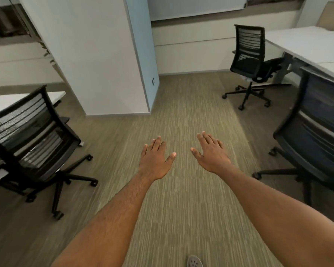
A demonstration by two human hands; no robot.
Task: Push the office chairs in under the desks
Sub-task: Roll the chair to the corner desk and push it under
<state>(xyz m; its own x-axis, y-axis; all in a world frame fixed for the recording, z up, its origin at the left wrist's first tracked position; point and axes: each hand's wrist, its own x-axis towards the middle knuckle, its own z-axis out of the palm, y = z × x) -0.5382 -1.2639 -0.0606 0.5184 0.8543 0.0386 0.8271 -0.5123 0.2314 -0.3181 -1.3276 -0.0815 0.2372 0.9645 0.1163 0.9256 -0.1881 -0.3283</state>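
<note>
Office floor, head view: striped beige-brown carpet [181,116] running down an aisle between two rows of desks, with a broad white pillar [96,54] standing at upper centre-left, one side of it pale blue. Left desk [0,105]: white top, partly seen at the left edge. Left chair [33,135]: black mesh-backed office chair on castors, backrest toward the aisle, seat facing the left desk; it stands just beside the desk edge and how far under it sits cannot be told. Right desks [305,43]: long white tops along the right side. Far chair [249,60]: black mesh-backed chair on a five-star base, standing out on the carpet near the far end of the right desks, seat turned toward them, base apart from the desk leg. Near chair [320,135]: dark chair at the right edge, blurred, its back against the desk edge. Left hand [156,160]: held out over the carpet, palm down, fingers straight and close together, thumb spread aside, touching nothing. Right hand [212,153]: likewise held out palm down, fingers straight and slightly fanned, thumb spread, touching nothing. Both bare forearms reach forward from the bottom edge, hands near each other and well apart from every chair. Grey shoe [194,262]: toe visible at the bottom edge.
</note>
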